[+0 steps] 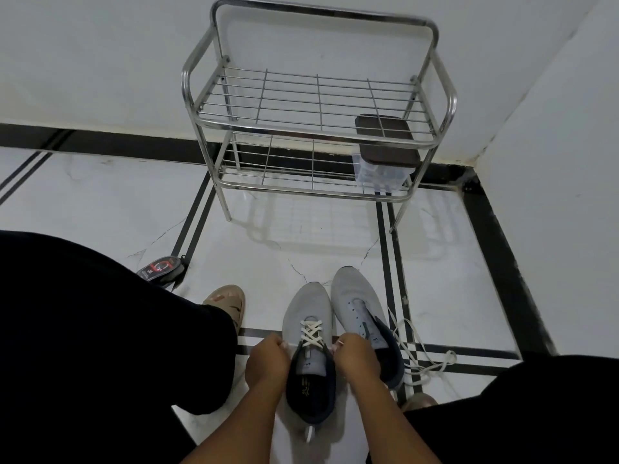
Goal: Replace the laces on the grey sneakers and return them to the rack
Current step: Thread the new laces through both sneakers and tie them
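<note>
Two grey sneakers stand side by side on the white floor, toes pointing away from me. The left sneaker (306,306) has a white lace (311,333) crossed through its eyelets. My left hand (267,363) is curled at that shoe's left side and my right hand (356,358) at its right side, each pinching an end of the lace. The right sneaker (355,296) has bare eyelets. A loose white lace (418,353) lies on the floor to its right. The metal shoe rack (315,128) stands ahead against the wall.
A clear box with a dark lid (385,155) sits on the rack's lower shelf at the right. A small dark packet (160,267) lies on the floor at the left. My black-clothed knees flank the shoes, and a sandalled foot (226,301) is beside the left sneaker.
</note>
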